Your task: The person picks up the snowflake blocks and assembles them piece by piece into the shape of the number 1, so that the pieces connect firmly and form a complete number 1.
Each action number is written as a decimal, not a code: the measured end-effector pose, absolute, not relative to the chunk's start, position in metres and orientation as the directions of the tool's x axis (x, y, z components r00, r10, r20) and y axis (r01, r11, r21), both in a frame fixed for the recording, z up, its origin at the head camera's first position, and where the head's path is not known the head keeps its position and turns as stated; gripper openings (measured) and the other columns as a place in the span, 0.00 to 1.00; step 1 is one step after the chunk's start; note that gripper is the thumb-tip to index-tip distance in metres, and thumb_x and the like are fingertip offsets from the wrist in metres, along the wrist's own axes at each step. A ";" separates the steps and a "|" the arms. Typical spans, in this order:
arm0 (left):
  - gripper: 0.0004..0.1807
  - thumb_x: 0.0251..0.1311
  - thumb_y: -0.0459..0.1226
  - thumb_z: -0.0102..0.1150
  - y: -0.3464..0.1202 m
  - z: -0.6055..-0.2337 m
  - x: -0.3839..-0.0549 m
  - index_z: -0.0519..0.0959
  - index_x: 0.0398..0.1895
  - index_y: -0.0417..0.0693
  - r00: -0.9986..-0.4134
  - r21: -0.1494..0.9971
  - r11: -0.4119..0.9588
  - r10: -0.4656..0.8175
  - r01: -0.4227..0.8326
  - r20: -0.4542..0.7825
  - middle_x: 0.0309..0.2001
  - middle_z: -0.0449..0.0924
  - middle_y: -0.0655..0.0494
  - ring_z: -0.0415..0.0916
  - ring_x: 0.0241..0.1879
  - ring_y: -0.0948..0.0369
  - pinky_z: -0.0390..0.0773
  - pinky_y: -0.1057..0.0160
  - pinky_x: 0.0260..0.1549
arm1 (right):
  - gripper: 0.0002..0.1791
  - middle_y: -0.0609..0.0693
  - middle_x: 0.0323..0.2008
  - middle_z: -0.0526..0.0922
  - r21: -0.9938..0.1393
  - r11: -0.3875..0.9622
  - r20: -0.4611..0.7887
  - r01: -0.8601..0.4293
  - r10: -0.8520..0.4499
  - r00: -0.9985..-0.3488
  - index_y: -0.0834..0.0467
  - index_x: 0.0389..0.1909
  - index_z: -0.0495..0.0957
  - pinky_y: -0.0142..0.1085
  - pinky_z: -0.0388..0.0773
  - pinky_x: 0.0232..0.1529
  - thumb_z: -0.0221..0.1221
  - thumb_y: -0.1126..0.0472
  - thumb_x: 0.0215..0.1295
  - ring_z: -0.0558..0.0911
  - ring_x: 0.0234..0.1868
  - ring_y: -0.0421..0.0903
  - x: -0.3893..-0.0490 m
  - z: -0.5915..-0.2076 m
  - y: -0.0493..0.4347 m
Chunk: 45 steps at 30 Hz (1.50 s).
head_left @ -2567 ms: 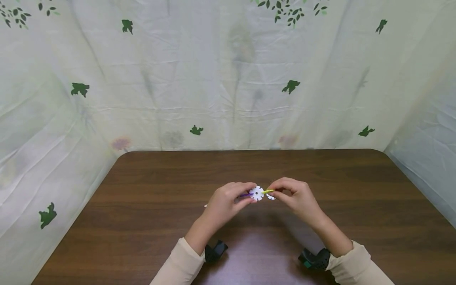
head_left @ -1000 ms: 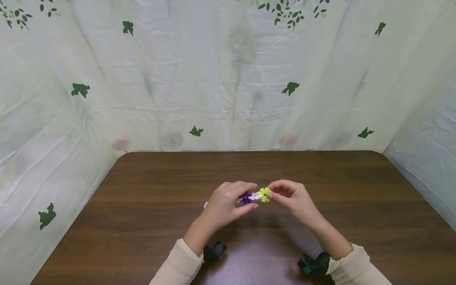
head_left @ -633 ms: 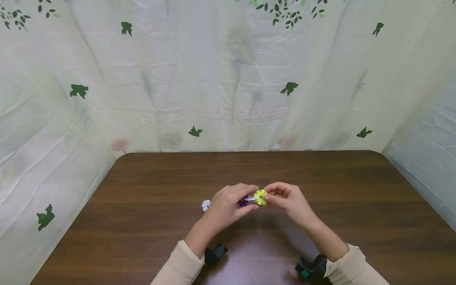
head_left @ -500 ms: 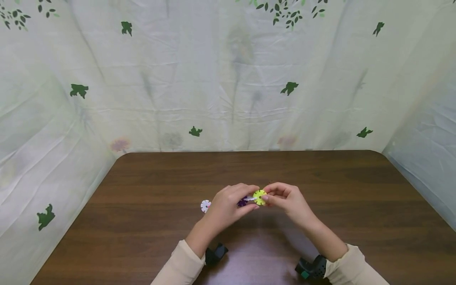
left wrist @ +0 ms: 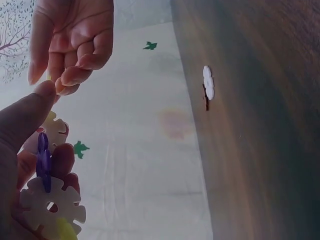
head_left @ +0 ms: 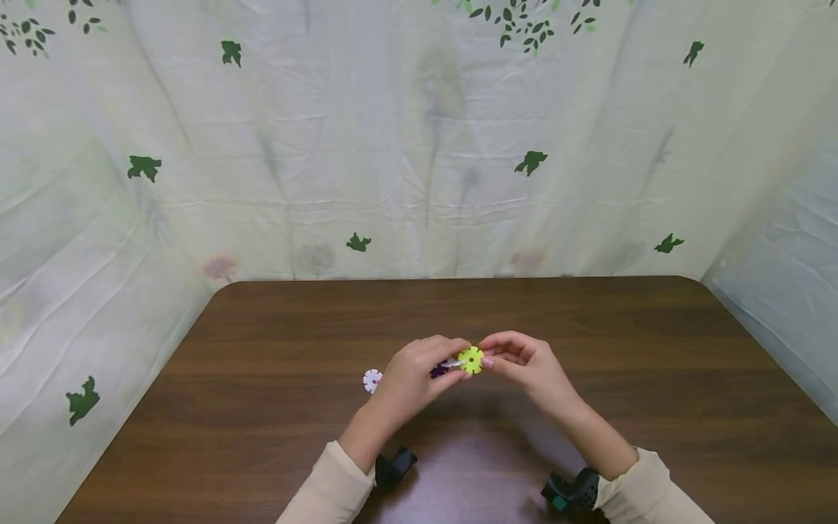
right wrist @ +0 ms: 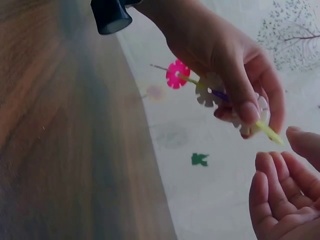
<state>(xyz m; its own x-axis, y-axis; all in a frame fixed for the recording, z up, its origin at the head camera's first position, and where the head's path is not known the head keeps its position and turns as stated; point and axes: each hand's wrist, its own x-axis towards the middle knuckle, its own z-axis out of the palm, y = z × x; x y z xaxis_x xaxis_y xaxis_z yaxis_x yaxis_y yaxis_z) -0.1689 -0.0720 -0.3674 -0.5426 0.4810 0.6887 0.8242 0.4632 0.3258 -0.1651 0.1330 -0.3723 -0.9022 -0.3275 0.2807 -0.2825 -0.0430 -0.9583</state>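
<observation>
My left hand (head_left: 412, 370) grips a chain of slotted plastic snowflake discs, thumb and fingers about its right part. At the chain's right end a yellow disc (head_left: 470, 360) faces the head camera. Beside it a purple disc (left wrist: 43, 160) joins a white disc (left wrist: 47, 205), between the left fingers. A pink disc (right wrist: 177, 74) shows further along, and a white disc (head_left: 372, 380) sticks out at the left end. My right hand (right wrist: 290, 195) is beside the yellow disc, fingers loosely bent and thumb apart from them. Nothing shows between its fingertips in the right wrist view.
Both hands are above a brown wooden table (head_left: 294, 407), with a pale leaf-printed curtain (head_left: 393, 145) behind it. A small white lobed piece (left wrist: 208, 82) with a reddish-brown part lies on the table. Black cameras sit on both wrists.
The yellow disc has turned from edge-on to face-on, and the chain has shifted left, baring its white end disc. The right thumb, earlier over the yellow disc's edge, is now off it.
</observation>
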 end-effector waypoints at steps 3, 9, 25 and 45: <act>0.19 0.43 0.38 0.70 -0.075 -0.367 -0.170 0.79 0.41 0.46 -0.536 0.321 0.465 0.465 0.825 0.705 0.34 0.78 0.60 0.74 0.34 0.66 0.73 0.68 0.35 | 0.15 0.60 0.35 0.78 -0.936 -0.015 0.340 -0.352 -0.299 -0.892 0.71 0.43 0.73 0.36 0.77 0.35 0.60 0.71 0.54 0.79 0.35 0.48 -0.169 -0.374 0.137; 0.19 0.41 0.36 0.71 -0.080 -0.366 -0.173 0.79 0.41 0.44 -0.524 0.314 0.464 0.444 0.828 0.727 0.35 0.79 0.58 0.75 0.34 0.63 0.73 0.67 0.36 | 0.17 0.65 0.40 0.76 -0.911 0.070 0.378 -0.406 -0.249 -0.892 0.66 0.45 0.73 0.33 0.75 0.37 0.61 0.70 0.54 0.77 0.41 0.52 -0.181 -0.382 0.146; 0.19 0.43 0.38 0.69 -0.086 -0.362 -0.174 0.79 0.41 0.45 -0.550 0.327 0.492 0.423 0.807 0.720 0.34 0.78 0.59 0.73 0.33 0.64 0.73 0.67 0.34 | 0.24 0.61 0.47 0.76 -0.881 0.318 0.279 -0.349 -0.248 -0.928 0.66 0.51 0.71 0.45 0.71 0.46 0.64 0.67 0.51 0.74 0.49 0.55 -0.208 -0.428 0.165; 0.19 0.44 0.37 0.69 -0.088 -0.361 -0.174 0.79 0.42 0.45 -0.557 0.334 0.494 0.424 0.803 0.714 0.34 0.78 0.59 0.74 0.33 0.62 0.73 0.67 0.34 | 0.14 0.55 0.44 0.73 -0.727 0.567 0.260 -0.388 -0.295 -0.919 0.62 0.41 0.78 0.45 0.69 0.45 0.65 0.64 0.51 0.72 0.45 0.51 -0.213 -0.444 0.162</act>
<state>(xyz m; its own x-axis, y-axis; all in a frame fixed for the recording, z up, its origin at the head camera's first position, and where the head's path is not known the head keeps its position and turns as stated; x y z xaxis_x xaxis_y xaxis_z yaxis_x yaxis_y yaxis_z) -0.1741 -0.0875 -0.3609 -0.5573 0.4242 0.7138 0.8030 0.4939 0.3335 -0.2132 0.1619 -0.4437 -0.9193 -0.2954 0.2601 -0.3877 0.5665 -0.7271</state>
